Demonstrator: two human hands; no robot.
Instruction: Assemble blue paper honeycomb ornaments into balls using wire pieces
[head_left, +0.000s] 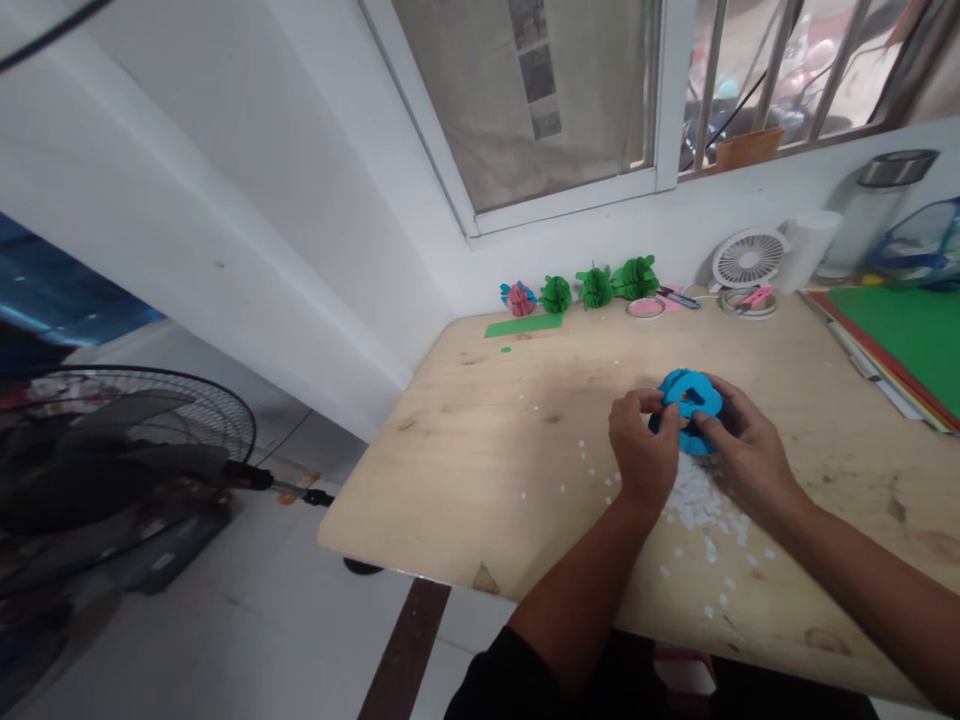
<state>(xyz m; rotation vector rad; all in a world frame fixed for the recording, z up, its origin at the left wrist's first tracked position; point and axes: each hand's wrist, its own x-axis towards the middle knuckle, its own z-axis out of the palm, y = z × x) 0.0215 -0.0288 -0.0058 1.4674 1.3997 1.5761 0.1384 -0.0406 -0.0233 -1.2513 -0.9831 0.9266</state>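
Observation:
Both my hands hold a blue piece of craft work (694, 385), made of several stacked cut-out layers with openings through them. It is above the right part of the wooden table (450, 450). My left hand (646, 445) pinches its left side, thumb and fingers closed on the edge. My right hand (750, 450) grips the right side, with the thumb on the front and the fingers partly hidden behind. Below the hands lies a scatter of small white paper bits (705, 510).
Along the wall stand a pink-and-blue paper figure (520, 298) and several green ones (596, 287). A green strip (525, 326), a small fan (750, 260), a snap-off cutter (679, 297) and coloured sheets (907, 335) lie at the back and right. A floor fan (112, 470) stands left.

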